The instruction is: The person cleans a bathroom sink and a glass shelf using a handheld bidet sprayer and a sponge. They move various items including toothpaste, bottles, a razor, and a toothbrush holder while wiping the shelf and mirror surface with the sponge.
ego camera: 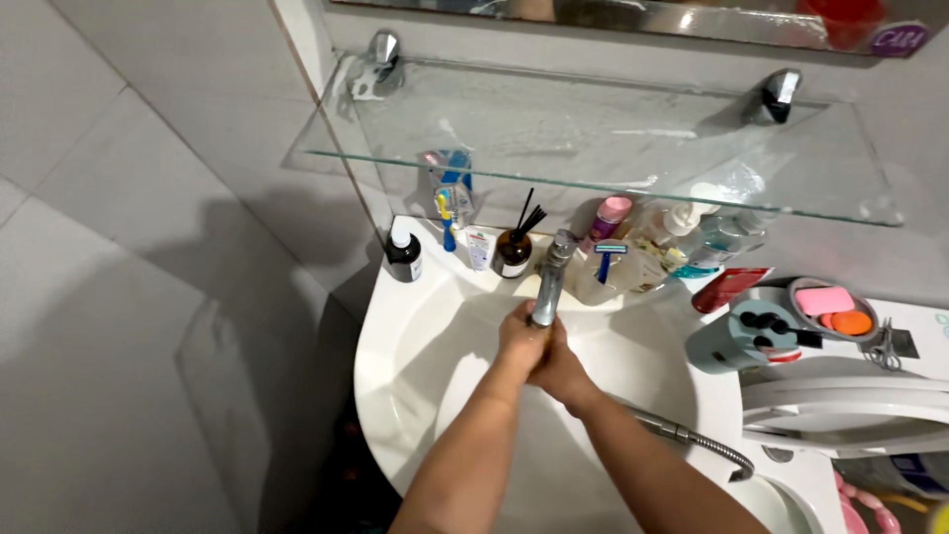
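Left hand (521, 339) and right hand (560, 368) clasped together, empty, under tall chrome tap (551, 280) at back rim of white ceramic basin (395, 346). Risk: elbow swing topples brown glass reed diffuser (513, 252) or blue-handled razor (605, 259) crowding tap base.

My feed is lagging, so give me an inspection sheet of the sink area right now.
Surface: white sink, basin bare.
Job's things: chrome tap above the joined hands.
Clutter: dark bottle, reed diffuser, blue razor, pump bottle along the back rim; soap dish at right.
Grippers: left hand and right hand pressed together under the spout.
Cables: metal hose at right.
Surroundings: glass shelf, grey tiled wall.
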